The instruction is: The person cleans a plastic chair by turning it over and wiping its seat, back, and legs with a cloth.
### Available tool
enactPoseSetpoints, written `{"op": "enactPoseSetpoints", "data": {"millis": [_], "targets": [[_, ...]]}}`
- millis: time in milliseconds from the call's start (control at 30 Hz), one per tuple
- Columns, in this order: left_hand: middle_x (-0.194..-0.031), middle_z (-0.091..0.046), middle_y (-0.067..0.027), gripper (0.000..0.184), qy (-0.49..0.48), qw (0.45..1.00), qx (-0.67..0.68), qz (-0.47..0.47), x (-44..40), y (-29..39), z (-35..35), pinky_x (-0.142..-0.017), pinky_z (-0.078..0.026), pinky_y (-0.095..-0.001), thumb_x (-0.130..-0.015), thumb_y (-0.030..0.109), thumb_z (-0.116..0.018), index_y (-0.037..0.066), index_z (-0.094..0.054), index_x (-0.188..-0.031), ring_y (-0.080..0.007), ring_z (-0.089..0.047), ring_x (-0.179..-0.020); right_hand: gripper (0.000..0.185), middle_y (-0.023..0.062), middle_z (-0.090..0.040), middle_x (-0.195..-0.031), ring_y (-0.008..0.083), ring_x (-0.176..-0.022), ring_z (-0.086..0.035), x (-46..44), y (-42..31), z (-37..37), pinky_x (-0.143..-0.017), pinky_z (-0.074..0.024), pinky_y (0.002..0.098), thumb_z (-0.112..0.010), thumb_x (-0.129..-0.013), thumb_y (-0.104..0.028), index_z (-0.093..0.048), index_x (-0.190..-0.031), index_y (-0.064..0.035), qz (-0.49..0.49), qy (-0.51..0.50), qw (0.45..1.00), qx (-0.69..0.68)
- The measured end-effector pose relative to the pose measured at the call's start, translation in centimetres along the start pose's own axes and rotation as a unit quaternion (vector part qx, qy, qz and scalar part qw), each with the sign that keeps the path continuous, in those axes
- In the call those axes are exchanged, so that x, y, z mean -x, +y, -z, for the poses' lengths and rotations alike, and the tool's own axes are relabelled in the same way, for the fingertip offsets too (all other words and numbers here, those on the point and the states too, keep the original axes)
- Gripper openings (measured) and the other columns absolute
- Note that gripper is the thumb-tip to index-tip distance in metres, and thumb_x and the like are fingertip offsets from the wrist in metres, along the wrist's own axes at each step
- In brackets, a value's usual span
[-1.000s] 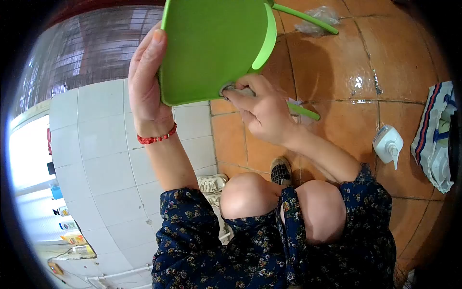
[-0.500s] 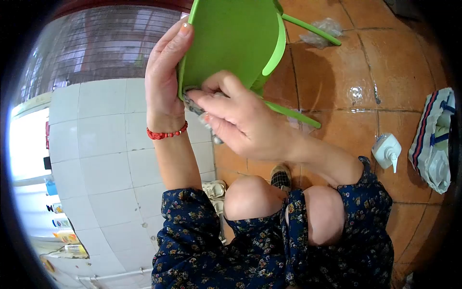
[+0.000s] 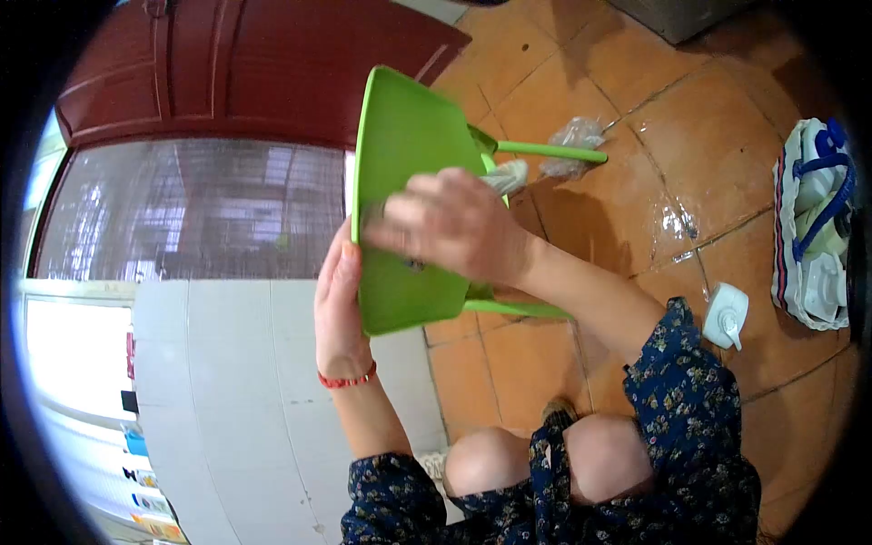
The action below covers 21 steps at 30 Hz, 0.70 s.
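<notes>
A green plastic stool (image 3: 409, 127) is tipped on its side, its flat seat facing left and its legs pointing right. My left hand (image 3: 341, 291) wraps round the seat's left edge, thumb on the near face, a red bead bracelet at the wrist. Against the seat surface, my right hand (image 3: 450, 222) is bent and blurred by motion. A greyish cloth shows only in part under its fingers. Behind the right hand, a pale crumpled piece (image 3: 509, 176) shows beside the seat.
On the orange tiled floor (image 3: 509, 363) stands a white pump bottle (image 3: 726, 315). A striped bag (image 3: 788, 227) with bottles is at the far right. A clear plastic bag (image 3: 574, 145) lies near a stool leg. White tiled wall (image 3: 232, 363) and a dark red door (image 3: 291, 73) are at left.
The view has tilted up, showing more of the door and the whole seat. My right hand has moved from the seat's lower corner to the middle of its surface. My left hand still holds the edge.
</notes>
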<state>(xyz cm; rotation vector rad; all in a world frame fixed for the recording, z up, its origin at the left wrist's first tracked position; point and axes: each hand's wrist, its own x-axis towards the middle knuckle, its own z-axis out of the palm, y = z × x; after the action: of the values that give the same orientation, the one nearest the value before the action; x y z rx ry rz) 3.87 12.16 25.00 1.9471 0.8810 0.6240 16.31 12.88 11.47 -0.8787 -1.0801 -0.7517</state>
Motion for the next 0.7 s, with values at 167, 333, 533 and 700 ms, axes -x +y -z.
{"op": "enactPoseSetpoints", "data": {"millis": [167, 333, 533, 700], "targets": [[-0.130, -0.052, -0.0101, 0.059, 0.024, 0.998, -0.061, -0.017, 0.0, -0.4, -0.1, -0.101, -0.037, -0.0316, -0.092, 0.034, -0.057, -0.004, -0.042, -0.136, -0.0208, -0.048, -0.121, 0.040, 0.0030, -0.056, -0.102, 0.0238, -0.088, -0.054, -2.3, 3.3, -1.9, -0.076, -0.0478, 0.0352, -0.064, -0.076, -0.003, -0.064, -0.115, -0.0094, -0.166, 0.019, 0.984, -0.064], [-0.132, -0.050, -0.0136, 0.069, -0.007, 0.999, -0.037, -0.006, 0.1, 0.0, 0.2, -0.104, -0.034, -0.0322, -0.087, 0.031, -0.064, -0.007, -0.038, -0.138, -0.0212, -0.046, -0.123, 0.037, 0.0061, -0.056, -0.102, 0.0258, -0.090, -0.054, -3.2, 3.8, -2.2, -0.079, -0.0476, 0.0368, -0.062, -0.080, -0.004, -0.062, -0.117, -0.0083, -0.212, -0.010, 0.977, -0.033], [-0.130, -0.051, -0.0157, 0.074, -0.008, 0.999, -0.042, -0.017, 0.3, -0.2, 0.6, -0.103, -0.035, -0.0333, -0.083, 0.033, -0.067, -0.010, -0.039, -0.136, -0.0225, -0.047, -0.121, 0.036, 0.0071, -0.054, -0.105, 0.0272, -0.090, -0.053, -3.6, 8.6, -3.6, -0.080, -0.0465, 0.0389, -0.057, -0.086, -0.008, -0.060, -0.121, -0.0128, -0.199, -0.085, 0.976, 0.025], [-0.129, -0.051, -0.0171, 0.078, -0.005, 0.998, -0.049, -0.032, 0.9, 0.6, 0.6, -0.102, -0.035, -0.0337, -0.081, 0.037, -0.068, -0.011, -0.038, -0.135, -0.0236, -0.048, -0.121, 0.035, 0.0085, -0.054, -0.101, 0.0275, -0.091, -0.054, -4.1, 9.4, -3.2, -0.078, -0.0463, 0.0377, -0.052, -0.090, -0.013, -0.060, -0.123, -0.0192, -0.240, -0.162, 0.954, 0.078]]}}
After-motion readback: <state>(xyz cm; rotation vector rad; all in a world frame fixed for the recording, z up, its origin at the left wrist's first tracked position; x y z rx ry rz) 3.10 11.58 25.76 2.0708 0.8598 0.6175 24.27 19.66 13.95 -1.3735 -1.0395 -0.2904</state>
